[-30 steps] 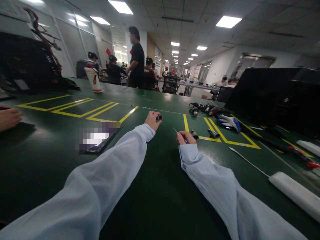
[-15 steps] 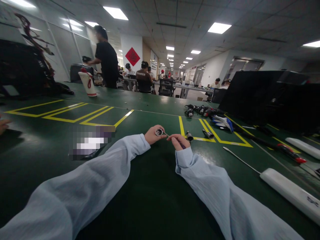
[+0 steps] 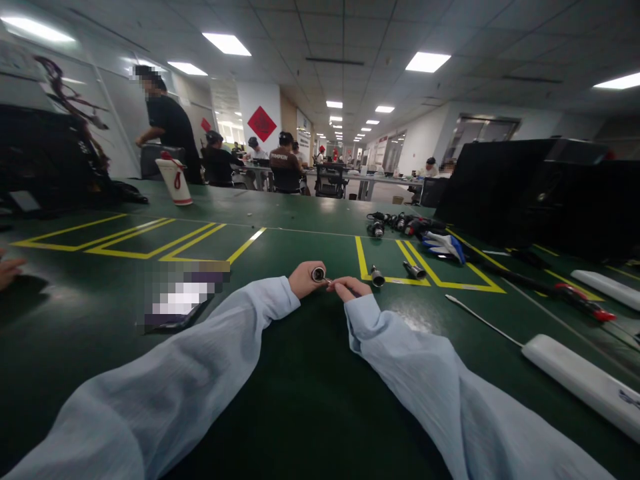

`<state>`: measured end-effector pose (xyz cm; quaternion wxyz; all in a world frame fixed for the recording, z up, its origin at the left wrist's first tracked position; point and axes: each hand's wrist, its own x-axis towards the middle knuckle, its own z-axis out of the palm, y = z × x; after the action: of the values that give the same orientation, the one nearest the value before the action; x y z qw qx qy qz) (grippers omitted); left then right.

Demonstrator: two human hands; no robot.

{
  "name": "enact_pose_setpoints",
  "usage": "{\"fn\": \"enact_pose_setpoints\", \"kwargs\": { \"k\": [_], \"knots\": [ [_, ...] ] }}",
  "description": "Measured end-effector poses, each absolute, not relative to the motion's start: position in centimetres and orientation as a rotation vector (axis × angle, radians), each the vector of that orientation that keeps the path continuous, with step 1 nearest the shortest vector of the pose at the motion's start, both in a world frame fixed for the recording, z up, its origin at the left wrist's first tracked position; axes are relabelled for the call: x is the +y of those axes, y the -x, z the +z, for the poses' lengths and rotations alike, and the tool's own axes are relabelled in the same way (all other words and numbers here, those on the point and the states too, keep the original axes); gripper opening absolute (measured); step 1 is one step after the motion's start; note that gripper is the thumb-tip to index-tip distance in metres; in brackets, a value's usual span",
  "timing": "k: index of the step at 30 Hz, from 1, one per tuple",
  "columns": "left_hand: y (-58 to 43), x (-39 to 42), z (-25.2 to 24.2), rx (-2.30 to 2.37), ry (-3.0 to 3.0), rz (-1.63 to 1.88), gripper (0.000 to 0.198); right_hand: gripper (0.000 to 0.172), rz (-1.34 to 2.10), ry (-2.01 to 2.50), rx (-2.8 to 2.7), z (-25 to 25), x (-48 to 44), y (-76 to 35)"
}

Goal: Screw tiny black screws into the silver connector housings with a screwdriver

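Note:
A round metal connector [image 3: 318,274], its ring-shaped end facing me, is gripped in my left hand [image 3: 303,281]. The fingers of my right hand [image 3: 349,289] are closed around a thin metal rod-like tool [image 3: 328,282]; its far end meets the connector's side near my left fingers. Most of the tool is hidden by my hand, so its exact kind does not show. Just beyond my right hand, one cylindrical metal connector piece [image 3: 377,276] stands on the green table [image 3: 300,373], and a second metal piece [image 3: 414,270] lies beside it.
Cables with metal connectors [image 3: 377,229] and a blue-white glove [image 3: 444,247] lie at the right back. A white power strip [image 3: 580,383] with a cord is at right. At left are a phone-like device [image 3: 183,300], a paper cup [image 3: 174,181] and another person's hand [image 3: 9,270].
Both my hands have shifted slightly lower in view, still together at the connector. My right hand has moved a little left. In the background, the standing person has moved left.

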<state>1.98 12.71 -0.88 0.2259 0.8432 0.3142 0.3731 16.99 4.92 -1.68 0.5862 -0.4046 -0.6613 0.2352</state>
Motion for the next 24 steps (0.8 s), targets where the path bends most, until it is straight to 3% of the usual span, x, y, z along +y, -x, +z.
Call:
{"fn": "enact_pose_setpoints", "kwargs": {
  "k": [6, 15, 24],
  "knots": [
    [-2.0, 12.1, -0.4, 0.919, -2.427, 1.071, 0.018, 0.015, 0.797, 0.906, -1.430, -1.5, 5.1, -17.2],
    [-2.1, 12.3, -0.6, 0.885, -2.402, 1.108, 0.025, 0.019, 1.201, 0.843, -1.225, -2.4, 6.3, -17.5],
    [-2.4, 12.0, -0.8, 0.939, -2.442, 1.094, 0.023, 0.019, 1.330, 0.784, -1.131, -2.2, 6.2, -18.0]
  ]
}}
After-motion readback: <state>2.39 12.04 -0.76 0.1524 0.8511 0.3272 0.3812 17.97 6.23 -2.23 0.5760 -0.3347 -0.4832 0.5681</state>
